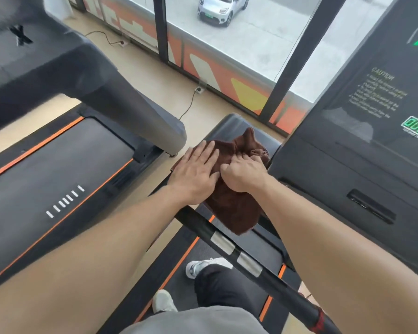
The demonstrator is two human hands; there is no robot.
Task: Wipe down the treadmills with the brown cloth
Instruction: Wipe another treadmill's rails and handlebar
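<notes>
Brown cloth lies bunched over the dark front hood of the near treadmill, just past the black handrail that crosses the view, with one corner hanging toward the belt at about 6 o'clock of the heap. The left hand lies flat on the cloth's 9 o'clock edge, fingers straight and close together, pressing it down. The right hand is curled over the middle of the cloth, knuckles up, fingers gathering a fold; how firm the pinch is cannot be told. The console stands at 3 o'clock of the hands, its green digits lit, and a second treadmill lies at 9 o'clock, well apart from the cloth. The step in hand looks like wiping the hood, or regathering the cloth for it. Next, I judge, the cloth wants flattening under both palms and sweeping across the hood toward 12 o'clock, then up onto the console and along the handrail.
</notes>
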